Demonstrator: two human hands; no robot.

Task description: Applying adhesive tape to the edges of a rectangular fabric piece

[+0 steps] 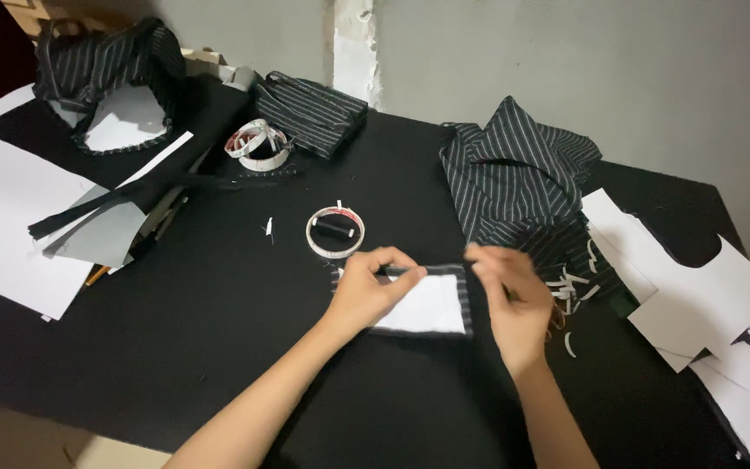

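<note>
A small rectangular fabric piece (431,306), white in the middle with dark striped edges, lies on the black table (219,330). My left hand (368,287) pinches its upper left edge between thumb and fingers. At the piece's upper right corner, the fingers of my right hand (514,300) are curled and blurred. Just behind my left hand sits a white ring of tape with a black thread spool (335,231) inside it.
Striped black fabric (514,178) is heaped at the right, with white paper pattern pieces (696,287) beyond it. A coiled measuring tape (259,144), folded striped cloth (314,111), white paper sheets (2,208) and a striped curved piece (106,69) lie at the back left.
</note>
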